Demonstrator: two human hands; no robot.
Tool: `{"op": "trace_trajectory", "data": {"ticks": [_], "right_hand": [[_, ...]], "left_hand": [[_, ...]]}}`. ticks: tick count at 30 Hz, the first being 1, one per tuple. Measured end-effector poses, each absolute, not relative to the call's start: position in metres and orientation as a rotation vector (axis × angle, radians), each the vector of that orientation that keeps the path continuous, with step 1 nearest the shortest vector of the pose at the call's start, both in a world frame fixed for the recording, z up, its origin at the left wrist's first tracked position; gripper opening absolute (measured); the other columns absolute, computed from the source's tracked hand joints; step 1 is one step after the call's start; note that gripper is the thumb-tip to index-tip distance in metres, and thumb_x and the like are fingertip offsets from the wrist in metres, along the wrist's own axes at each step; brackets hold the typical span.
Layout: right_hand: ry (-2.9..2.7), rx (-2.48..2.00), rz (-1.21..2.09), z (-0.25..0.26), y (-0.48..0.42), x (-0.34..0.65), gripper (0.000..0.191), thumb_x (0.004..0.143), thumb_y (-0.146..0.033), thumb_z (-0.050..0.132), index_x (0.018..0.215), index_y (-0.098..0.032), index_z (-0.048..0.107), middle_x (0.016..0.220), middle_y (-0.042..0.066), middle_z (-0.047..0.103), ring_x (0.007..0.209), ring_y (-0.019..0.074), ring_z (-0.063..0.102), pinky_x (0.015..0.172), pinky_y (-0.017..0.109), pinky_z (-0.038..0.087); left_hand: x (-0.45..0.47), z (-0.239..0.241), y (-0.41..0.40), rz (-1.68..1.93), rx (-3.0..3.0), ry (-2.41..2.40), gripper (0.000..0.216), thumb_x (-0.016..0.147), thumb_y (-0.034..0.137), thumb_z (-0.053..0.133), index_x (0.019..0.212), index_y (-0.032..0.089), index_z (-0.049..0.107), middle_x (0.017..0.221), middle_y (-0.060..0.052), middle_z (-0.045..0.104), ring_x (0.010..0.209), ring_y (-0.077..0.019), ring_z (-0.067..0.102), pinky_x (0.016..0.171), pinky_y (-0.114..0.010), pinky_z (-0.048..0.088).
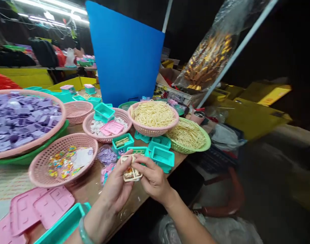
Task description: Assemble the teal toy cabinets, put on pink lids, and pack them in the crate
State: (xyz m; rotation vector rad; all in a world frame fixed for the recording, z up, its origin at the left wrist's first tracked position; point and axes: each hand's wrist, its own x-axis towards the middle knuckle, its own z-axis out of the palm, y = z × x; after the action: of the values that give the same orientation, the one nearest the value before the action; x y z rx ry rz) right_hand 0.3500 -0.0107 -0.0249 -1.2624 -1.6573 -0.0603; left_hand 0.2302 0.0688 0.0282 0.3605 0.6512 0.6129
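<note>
Both my hands meet over the table's front edge around one small cream plastic frame piece (131, 172) with coloured bits in it. My left hand (116, 184) pinches its left side, thumb on top. My right hand (151, 178) grips its right side with curled fingers. A jade bangle (83, 232) sits on my left wrist. Just beyond the piece stand teal plastic boxes (162, 157); one of them (123, 141) has cream parts inside.
Pink baskets hold cream sticks (153, 114), white bits with a pink lid (111, 128), colourful pieces (62, 164) and purple tiles (20, 118). A green basket (189, 135) holds more sticks. Pink lids (40, 206) lie near left. A blue board (124, 56) stands behind.
</note>
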Motion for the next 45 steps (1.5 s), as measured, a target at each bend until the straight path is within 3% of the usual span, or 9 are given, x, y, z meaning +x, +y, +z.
{"op": "trace_trajectory", "data": {"ticks": [5,9,16,20,24,31,36,40,45], "right_hand": [[-1.629,-1.493,0.035,-0.031,-0.054,0.363,0.062,0.081,-0.003,0.053,0.134,-0.032,0.065,0.122,0.004,0.075,0.139,0.0279,0.057,0.125,0.061,0.033],[-1.239,-1.918,-0.033,-0.028,-0.072,0.441,0.032,0.095,-0.02,0.049,0.117,-0.027,0.072,0.113,0.005,0.077,0.11,0.0213,0.072,0.103,0.04,0.056],[-0.922,-2.275,-0.174,-0.028,-0.035,0.591,0.018,0.075,-0.01,0.068,0.086,-0.021,0.077,0.107,0.014,0.069,0.118,0.034,0.058,0.106,0.049,0.045],[-0.951,-2.226,-0.176,-0.031,-0.029,0.606,0.01,0.076,-0.014,0.071,0.072,-0.022,0.075,0.098,0.012,0.071,0.114,0.0334,0.058,0.108,0.05,0.043],[-0.849,-2.062,-0.285,-0.027,-0.041,0.608,0.019,0.088,-0.031,0.062,0.086,-0.019,0.077,0.101,0.013,0.074,0.107,0.0312,0.064,0.105,0.051,0.048],[-0.783,-1.763,-0.275,-0.004,-0.057,0.548,0.049,0.092,-0.064,0.058,0.092,-0.019,0.077,0.076,0.008,0.075,0.065,0.024,0.071,0.064,0.041,0.062],[-1.239,-1.514,-0.409,-0.003,-0.049,0.424,0.018,0.092,-0.032,0.074,0.109,-0.034,0.08,0.1,0.003,0.082,0.087,0.0261,0.079,0.083,0.04,0.064],[-1.848,-1.187,-0.469,-0.012,-0.025,0.348,0.061,0.093,-0.008,0.067,0.148,-0.033,0.058,0.117,0.007,0.08,0.103,0.0245,0.078,0.088,0.036,0.064],[-1.892,-1.033,-0.441,-0.021,0.015,0.289,0.062,0.095,0.0,0.057,0.153,-0.022,0.053,0.119,0.012,0.078,0.114,0.0246,0.073,0.096,0.041,0.063]], "left_hand": [[0.246,0.015,0.051,0.474,0.45,0.762,0.045,0.099,0.005,0.051,0.142,0.018,0.055,0.107,-0.013,0.079,0.08,-0.0198,0.079,0.073,-0.03,0.066],[0.271,0.016,0.035,0.437,0.554,0.744,0.038,0.1,0.008,0.054,0.137,0.018,0.055,0.117,-0.014,0.078,0.083,-0.0225,0.08,0.068,-0.032,0.067],[0.304,0.02,0.009,0.33,0.544,0.727,0.024,0.098,0.008,0.057,0.122,0.012,0.059,0.118,-0.017,0.077,0.076,-0.0229,0.08,0.062,-0.031,0.066],[0.304,0.022,0.013,0.368,0.563,0.719,0.036,0.097,0.007,0.058,0.132,0.014,0.058,0.109,-0.015,0.079,0.075,-0.0227,0.08,0.062,-0.031,0.065],[0.301,0.023,0.024,0.389,0.578,0.721,0.039,0.097,0.009,0.059,0.136,0.016,0.058,0.099,-0.012,0.078,0.073,-0.0221,0.079,0.059,-0.029,0.064],[0.285,0.022,0.032,0.44,0.515,0.678,0.018,0.103,0.025,0.053,0.114,0.015,0.064,0.09,-0.009,0.075,0.067,-0.02,0.076,0.057,-0.029,0.062],[0.259,0.019,0.035,0.575,0.359,0.694,0.026,0.105,0.039,0.051,0.104,0.015,0.063,0.08,-0.008,0.073,0.059,-0.0193,0.073,0.055,-0.029,0.059],[0.228,0.02,0.056,0.891,0.263,0.647,0.035,0.099,0.046,0.062,0.108,0.013,0.068,0.088,-0.011,0.077,0.079,-0.0221,0.076,0.075,-0.032,0.062],[0.174,0.031,0.073,1.094,0.198,0.741,0.03,0.1,0.04,0.061,0.092,0.012,0.07,0.087,-0.01,0.077,0.091,-0.0216,0.076,0.088,-0.031,0.059]]}}
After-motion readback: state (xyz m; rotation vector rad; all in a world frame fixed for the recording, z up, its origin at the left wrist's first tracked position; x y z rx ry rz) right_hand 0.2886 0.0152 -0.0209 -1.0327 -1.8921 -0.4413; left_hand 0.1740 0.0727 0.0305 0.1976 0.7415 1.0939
